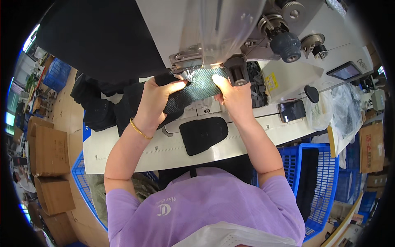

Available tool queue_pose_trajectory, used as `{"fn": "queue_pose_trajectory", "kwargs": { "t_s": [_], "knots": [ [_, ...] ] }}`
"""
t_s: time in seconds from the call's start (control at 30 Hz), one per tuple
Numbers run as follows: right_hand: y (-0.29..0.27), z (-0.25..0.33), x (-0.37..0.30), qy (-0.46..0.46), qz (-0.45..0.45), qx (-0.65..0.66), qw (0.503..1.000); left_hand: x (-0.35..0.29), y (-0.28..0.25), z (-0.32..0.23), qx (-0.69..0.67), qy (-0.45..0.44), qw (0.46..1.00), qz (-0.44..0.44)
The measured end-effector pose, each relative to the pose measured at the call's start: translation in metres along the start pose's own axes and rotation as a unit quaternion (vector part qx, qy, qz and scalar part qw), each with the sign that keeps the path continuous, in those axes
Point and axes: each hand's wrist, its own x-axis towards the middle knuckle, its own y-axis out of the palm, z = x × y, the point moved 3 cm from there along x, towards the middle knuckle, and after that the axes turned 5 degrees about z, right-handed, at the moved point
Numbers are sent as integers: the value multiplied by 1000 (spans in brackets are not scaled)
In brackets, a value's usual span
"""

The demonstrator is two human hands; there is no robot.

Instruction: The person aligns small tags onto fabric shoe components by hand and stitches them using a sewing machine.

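Note:
Both of my hands hold a dark mesh fabric piece [196,87] under the head of a white sewing machine [193,29]. My left hand [158,96] grips its left end, thumb on top. At its right end my right hand [232,96] presses it down, close to the presser foot [188,74]. A gold bangle [140,130] circles my left wrist. A black padded fabric piece [203,134] lies on the white table [123,150] just below my hands, touched by neither.
A heap of black fabric pieces [101,109] lies at the table's left. A small black device [291,111] and a clear plastic bag [321,111] sit at right. Blue crates [325,181] stand right and left of my lap. Cardboard boxes [47,150] stack on the floor at left.

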Motion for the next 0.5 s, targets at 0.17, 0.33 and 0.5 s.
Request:
{"fn": "queue_pose_trajectory", "kwargs": {
  "t_s": [0.17,0.33,0.5],
  "knots": [
    [0,1,1,4,8,-2,1000,4,1,0,-23,5,1000,16],
    [1,1,0,14,27,-5,1000,-1,0,1,-23,-18,1000,-3],
    [-1,2,-1,22,24,1,999,0,-12,-2,-118,3,993,0]
  ]
}}
